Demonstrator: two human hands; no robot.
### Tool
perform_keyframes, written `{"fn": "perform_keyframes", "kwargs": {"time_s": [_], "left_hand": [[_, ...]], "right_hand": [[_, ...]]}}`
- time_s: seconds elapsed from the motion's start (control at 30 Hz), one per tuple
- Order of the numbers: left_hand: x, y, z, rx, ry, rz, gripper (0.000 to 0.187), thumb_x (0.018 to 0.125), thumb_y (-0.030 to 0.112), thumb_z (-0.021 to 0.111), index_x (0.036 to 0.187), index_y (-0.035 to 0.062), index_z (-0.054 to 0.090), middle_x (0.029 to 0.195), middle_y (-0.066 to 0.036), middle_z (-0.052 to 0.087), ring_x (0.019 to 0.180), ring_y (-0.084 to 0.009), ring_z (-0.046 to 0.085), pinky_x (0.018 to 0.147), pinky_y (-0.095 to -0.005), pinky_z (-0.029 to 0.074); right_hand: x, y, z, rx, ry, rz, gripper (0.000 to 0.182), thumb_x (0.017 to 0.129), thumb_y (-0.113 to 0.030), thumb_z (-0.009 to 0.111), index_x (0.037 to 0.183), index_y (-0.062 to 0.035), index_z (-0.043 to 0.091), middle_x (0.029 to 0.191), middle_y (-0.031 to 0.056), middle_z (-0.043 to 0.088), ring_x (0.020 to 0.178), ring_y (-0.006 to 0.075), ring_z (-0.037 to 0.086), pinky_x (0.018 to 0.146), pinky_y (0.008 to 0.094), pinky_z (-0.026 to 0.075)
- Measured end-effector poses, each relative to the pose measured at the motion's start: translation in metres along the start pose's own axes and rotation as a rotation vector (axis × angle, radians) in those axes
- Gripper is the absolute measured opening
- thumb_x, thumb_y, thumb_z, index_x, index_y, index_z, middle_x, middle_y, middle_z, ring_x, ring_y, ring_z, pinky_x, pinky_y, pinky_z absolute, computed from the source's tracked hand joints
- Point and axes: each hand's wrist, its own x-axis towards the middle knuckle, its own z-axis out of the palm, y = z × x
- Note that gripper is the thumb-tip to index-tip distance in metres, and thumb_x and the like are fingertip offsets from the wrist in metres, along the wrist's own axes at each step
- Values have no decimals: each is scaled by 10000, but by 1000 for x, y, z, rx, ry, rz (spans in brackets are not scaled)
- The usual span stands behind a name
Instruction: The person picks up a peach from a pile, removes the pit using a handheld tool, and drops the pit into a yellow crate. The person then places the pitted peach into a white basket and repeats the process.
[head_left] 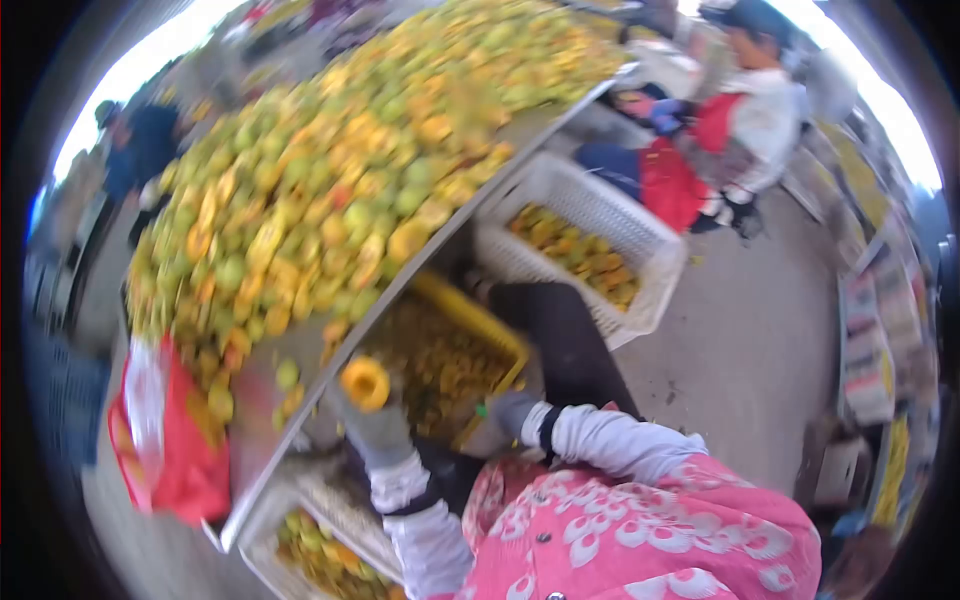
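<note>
In my left hand (378, 430), gloved in grey, is a halved yellow peach (365, 383), its cut face up with a round hollow in the middle. The hand is at the metal table's edge (330, 372). My right hand (508, 418), also gloved, is closed over the near side of a yellow crate (515, 350). A small green bit shows at its fingers; the rest of what it holds is hidden. Brownish-yellow fruit scraps (440, 365) lie in that crate. Across the table spreads a big heap of peaches (330, 190), many of them cut.
White crates with fruit stand at my right (650, 270) and lower left (270, 545). A red bag (180, 450) hangs at the table's near corner. Beyond the right crate sits a co-worker in a red apron (670, 185); another person (140, 150) is at far left.
</note>
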Motion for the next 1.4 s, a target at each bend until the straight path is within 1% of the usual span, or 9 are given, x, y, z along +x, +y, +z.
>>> {"fn": "perform_keyframes", "kwargs": {"time_s": [0.03,0.17,0.23,0.27,0.37,0.43,0.53,0.93,1.4], "left_hand": [[-7,17,16,104,-24,66,510,790,-69,695,1258,14,507,1064,-102,591,920,-184,607,745,-292,552],[-11,27,14,-132,-40,-181,545,751,-110,697,1238,8,482,1073,-89,590,950,-179,623,766,-267,555],[-14,32,26,158,-41,-42,503,763,-88,710,1208,14,499,1085,-98,598,948,-182,624,772,-275,554],[-15,33,28,573,-94,288,462,783,-55,723,1188,5,511,1071,-109,616,926,-186,632,776,-291,551],[-12,30,33,397,-116,196,268,1009,88,439,1229,-49,510,1090,-144,603,979,-199,612,815,-290,549],[-18,28,41,580,-131,286,320,1025,179,421,1222,-49,529,1075,-147,621,977,-205,611,813,-302,536],[-22,28,51,141,-6,10,531,1049,394,307,1237,-43,544,1098,-162,637,944,-204,608,850,-325,506],[-25,34,56,44,150,39,552,1038,418,345,1224,-61,546,1095,-183,644,957,-223,610,884,-335,504],[-29,35,46,3,204,107,414,1040,295,431,1175,-61,594,1059,-132,656,868,-167,615,786,-280,506]], "right_hand": [[-27,-18,-29,160,349,-141,320,956,-364,539,997,-55,610,750,217,668,760,406,667,669,506,508],[-54,-73,-123,541,458,-136,259,941,-265,617,1021,-37,523,813,244,654,790,428,656,669,490,503],[-63,-79,-145,735,563,-301,221,935,-213,638,1018,-35,536,811,235,654,792,413,661,655,457,513],[-66,-80,-149,624,584,-402,200,932,-190,648,1001,-33,545,793,218,650,765,401,663,618,436,513],[-70,-85,-155,456,562,-442,214,935,-215,644,991,-37,541,771,212,641,731,408,657,597,453,507],[-73,-92,-154,370,515,-335,239,927,-235,650,996,-41,530,755,212,636,723,418,651,592,467,504],[-66,-96,-151,359,558,-350,258,916,-243,653,1010,-44,517,749,213,638,730,425,647,596,480,503],[-62,-116,-145,354,627,-389,272,900,-150,565,1137,-32,501,805,180,660,709,374,671,620,469,524],[-69,-121,-148,396,378,-448,249,923,-165,535,1071,16,450,742,225,637,719,415,653,622,465,513]]}}
